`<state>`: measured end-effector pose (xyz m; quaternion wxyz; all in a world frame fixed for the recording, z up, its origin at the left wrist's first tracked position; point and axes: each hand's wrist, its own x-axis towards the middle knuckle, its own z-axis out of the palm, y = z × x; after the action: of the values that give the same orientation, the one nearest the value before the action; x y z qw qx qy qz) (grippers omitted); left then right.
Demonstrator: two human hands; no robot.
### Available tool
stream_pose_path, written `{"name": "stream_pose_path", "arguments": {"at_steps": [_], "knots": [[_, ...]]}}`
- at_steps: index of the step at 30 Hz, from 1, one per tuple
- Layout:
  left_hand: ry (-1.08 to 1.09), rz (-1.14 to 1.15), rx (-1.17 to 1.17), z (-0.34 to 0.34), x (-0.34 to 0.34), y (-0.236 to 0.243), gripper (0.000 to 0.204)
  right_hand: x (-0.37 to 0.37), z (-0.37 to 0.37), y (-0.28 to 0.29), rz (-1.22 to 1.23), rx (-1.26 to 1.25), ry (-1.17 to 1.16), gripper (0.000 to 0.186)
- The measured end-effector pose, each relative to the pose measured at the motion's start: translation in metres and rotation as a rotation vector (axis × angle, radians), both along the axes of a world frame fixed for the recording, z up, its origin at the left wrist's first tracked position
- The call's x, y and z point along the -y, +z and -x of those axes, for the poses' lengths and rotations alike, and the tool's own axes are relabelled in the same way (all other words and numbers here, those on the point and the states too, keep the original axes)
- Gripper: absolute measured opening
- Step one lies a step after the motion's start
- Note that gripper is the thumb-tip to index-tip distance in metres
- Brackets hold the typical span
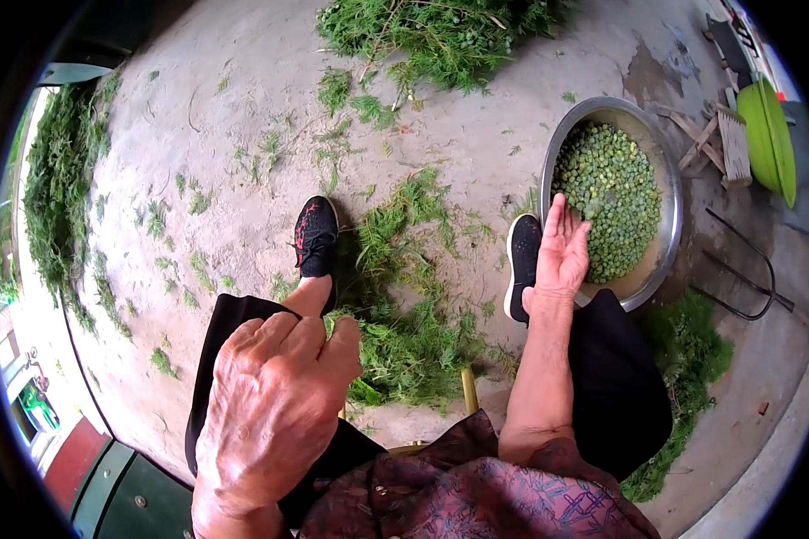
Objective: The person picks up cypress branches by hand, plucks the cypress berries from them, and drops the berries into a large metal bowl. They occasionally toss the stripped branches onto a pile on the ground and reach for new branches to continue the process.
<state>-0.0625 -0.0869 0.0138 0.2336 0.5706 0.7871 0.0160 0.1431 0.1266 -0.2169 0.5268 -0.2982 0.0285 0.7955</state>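
My left hand (279,395) is raised over my left thigh, back of the hand up and fingers curled in. Bits of green sprig show beside its knuckles, but whatever lies inside the fingers is hidden. At the near-left rim of a wide metal basin (562,148), my right hand (562,247) is open, palm up, fingers stretched out with nothing on them. Small round green cones or berries (611,198) fill much of the basin.
Between my shoes lie loose evergreen sprigs (404,350). A bigger heap of cut branches (449,40) is at the far side, another (54,198) along the left. Right of the basin are a wooden stool (730,148), a green plastic basin (766,139) and a metal fork (746,278).
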Motion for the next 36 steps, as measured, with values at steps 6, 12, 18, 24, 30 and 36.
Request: {"name": "stream_pose_path", "arguments": {"at_steps": [6, 12, 18, 24, 30, 36], "knots": [[-0.008, -0.007, 0.041, -0.007, -0.011, -0.005, 0.045, 0.037, -0.014, -0.087, 0.027, 0.992, 0.574, 0.015], [-0.02, 0.088, 0.028, -0.013, -0.021, 0.007, 0.041, 0.063, -0.035, -0.208, -0.408, 1.648, 0.829, 0.017], [-0.055, 0.067, 0.026, -0.01, -0.021, 0.001, 0.038, 0.06, -0.006, -0.192, -0.64, 1.792, 0.706, 0.018], [-0.128, 0.112, 0.034, -0.001, -0.017, 0.01, 0.031, -0.013, 0.024, -0.167, -0.644, 2.079, 0.484, 0.021], [-0.118, 0.107, 0.069, -0.005, -0.023, 0.003, 0.04, -0.011, 0.027, -0.166, -0.585, 1.979, 0.723, 0.027], [-0.014, 0.037, -0.028, -0.003, -0.009, 0.004, 0.044, -0.024, 0.045, -0.023, -0.899, 1.733, 0.167, 0.026]]}}
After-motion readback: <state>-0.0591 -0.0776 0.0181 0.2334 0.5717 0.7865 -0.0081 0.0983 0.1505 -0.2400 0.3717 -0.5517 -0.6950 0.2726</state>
